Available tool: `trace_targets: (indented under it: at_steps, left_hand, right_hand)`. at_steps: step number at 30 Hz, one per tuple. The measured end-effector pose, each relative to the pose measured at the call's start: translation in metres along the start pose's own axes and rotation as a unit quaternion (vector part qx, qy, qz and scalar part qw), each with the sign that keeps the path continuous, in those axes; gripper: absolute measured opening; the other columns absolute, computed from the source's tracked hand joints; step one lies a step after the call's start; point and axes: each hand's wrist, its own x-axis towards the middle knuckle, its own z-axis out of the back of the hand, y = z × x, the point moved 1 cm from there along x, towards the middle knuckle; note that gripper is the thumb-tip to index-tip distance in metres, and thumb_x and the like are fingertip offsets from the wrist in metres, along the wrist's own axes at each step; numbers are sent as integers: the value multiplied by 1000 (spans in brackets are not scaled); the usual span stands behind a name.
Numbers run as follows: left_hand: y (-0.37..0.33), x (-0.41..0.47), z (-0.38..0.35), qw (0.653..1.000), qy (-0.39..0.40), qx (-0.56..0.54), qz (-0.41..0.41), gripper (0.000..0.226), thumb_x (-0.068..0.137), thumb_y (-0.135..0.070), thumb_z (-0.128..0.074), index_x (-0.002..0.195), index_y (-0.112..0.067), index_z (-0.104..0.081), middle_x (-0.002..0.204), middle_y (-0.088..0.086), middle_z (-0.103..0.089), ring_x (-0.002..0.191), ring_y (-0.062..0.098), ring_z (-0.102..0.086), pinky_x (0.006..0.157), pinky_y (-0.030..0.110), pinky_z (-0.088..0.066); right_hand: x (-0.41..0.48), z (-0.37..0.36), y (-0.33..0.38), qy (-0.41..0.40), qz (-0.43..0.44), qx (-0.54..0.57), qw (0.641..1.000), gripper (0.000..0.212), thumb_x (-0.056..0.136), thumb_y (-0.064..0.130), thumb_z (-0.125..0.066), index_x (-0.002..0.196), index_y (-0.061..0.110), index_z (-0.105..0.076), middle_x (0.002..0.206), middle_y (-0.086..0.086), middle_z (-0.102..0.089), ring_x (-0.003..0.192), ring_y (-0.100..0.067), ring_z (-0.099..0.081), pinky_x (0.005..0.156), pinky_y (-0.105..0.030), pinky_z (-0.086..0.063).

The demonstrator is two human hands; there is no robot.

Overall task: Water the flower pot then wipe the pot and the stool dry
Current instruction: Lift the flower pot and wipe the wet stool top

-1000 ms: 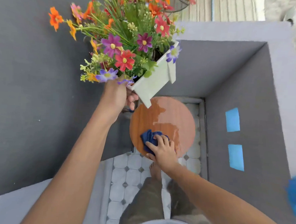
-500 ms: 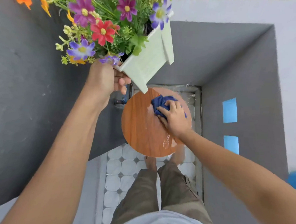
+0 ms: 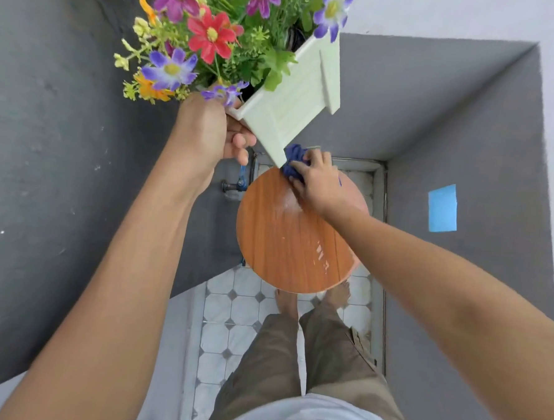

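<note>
My left hand point(image 3: 209, 134) grips the white square flower pot point(image 3: 295, 100) by its rim and holds it tilted in the air above the stool. Colourful flowers point(image 3: 211, 37) spill out of it toward the upper left. Below stands the round wooden stool point(image 3: 287, 239), with faint wet streaks on its top. My right hand point(image 3: 319, 180) presses a crumpled dark blue cloth point(image 3: 293, 160) on the stool's far edge, just under the pot's lowest corner.
Grey walls point(image 3: 469, 124) close in on the left, far side and right of a narrow tiled floor point(image 3: 227, 317). A water tap point(image 3: 235, 184) with a blue handle sticks out of the left wall beside the stool. My bare feet stand at the stool's near edge.
My right hand has swept the cloth from the stool's near edge across to its far edge. The wet patch on the top has shrunk to faint streaks. The pot stays lifted.
</note>
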Motion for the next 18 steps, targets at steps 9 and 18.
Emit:
trace_targets:
  at_steps: [9, 18]
  left_hand:
    - [4, -3, 5, 1000, 8, -3, 6, 35, 91, -1, -27, 65, -11, -47, 50, 6, -60, 43, 16, -41, 35, 22, -38]
    - [3, -7, 5, 1000, 4, 4, 3, 32, 91, -2, -27, 67, -11, -47, 63, 14, -58, 43, 15, -42, 36, 23, -38]
  right_hand:
    - [-77, -37, 102, 99, 224, 39, 969, 32, 90, 30, -63, 119, 17, -65, 114, -11, -53, 101, -33, -48, 77, -44, -44]
    - [13, -14, 44, 22, 17, 24, 999, 31, 89, 27, -60, 116, 12, -65, 117, -18, -53, 108, -40, -47, 80, -50, -49]
